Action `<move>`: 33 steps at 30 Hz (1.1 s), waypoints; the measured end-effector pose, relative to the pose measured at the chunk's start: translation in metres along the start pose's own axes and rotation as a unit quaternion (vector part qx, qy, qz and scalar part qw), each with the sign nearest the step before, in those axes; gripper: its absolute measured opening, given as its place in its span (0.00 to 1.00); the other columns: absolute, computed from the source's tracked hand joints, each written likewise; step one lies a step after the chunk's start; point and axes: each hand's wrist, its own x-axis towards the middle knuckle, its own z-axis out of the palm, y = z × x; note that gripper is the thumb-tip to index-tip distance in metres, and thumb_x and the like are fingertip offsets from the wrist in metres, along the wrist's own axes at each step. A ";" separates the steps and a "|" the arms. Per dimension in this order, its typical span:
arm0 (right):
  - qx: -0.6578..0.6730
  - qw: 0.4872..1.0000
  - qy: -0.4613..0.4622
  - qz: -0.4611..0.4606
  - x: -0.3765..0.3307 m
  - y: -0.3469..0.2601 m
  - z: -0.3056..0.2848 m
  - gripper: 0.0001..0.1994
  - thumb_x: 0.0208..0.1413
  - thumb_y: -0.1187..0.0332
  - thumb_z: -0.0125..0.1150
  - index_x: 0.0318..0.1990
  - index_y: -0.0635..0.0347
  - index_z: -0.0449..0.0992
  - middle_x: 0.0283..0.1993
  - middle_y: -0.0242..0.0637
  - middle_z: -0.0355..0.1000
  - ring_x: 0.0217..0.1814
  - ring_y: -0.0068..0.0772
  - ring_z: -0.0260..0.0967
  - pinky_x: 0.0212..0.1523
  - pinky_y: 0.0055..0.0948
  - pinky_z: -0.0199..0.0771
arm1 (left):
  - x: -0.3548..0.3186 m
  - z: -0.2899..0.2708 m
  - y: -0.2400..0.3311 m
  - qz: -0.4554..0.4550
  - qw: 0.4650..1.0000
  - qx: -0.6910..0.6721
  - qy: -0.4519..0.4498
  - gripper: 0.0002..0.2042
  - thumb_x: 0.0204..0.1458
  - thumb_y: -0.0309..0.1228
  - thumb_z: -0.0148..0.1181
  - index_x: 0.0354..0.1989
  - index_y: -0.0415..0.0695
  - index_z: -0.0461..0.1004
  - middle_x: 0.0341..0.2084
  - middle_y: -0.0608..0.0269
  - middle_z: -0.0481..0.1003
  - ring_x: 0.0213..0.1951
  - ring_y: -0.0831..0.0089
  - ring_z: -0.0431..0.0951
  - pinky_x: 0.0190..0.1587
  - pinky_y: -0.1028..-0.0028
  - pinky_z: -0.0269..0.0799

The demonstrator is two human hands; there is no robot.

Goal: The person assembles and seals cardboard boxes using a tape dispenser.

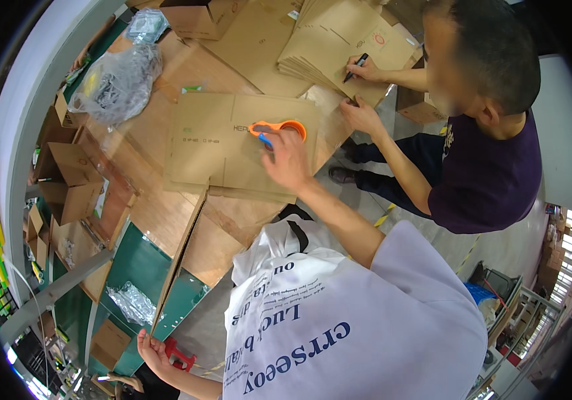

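Observation:
My right hand (287, 163) reaches over a stack of flat brown cardboard boxes (206, 150) on the table. Its fingers are closed on an orange tape dispenser (259, 127) with a blue part, which lies over the top box. Low at the left, my left hand (154, 353) pinches the near end of a cardboard sheet (180, 250). That sheet stands nearly edge-on to the view, its far end against the stack. A red object (180, 355) shows beside my left hand, partly hidden by it; its kind is unclear.
Across to the right, a person (492, 160) holds a black marker (356, 67) over another flat cardboard stack (346, 40). Clear plastic bags (122, 83) lie at the far left. Open cardboard boxes (69, 173) stand beyond the table's left edge, near a metal frame (59, 287).

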 end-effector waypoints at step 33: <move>0.399 0.783 -0.475 -0.052 -0.009 -0.138 -0.010 0.34 0.37 0.70 0.71 0.57 0.61 0.69 0.62 0.37 0.66 0.66 0.34 0.60 0.67 0.34 0.56 | -0.027 0.039 0.033 0.230 0.696 0.678 -0.049 0.20 0.49 0.43 0.64 0.20 0.34 0.77 0.18 0.40 0.71 0.23 0.44 0.72 0.29 0.56 0.66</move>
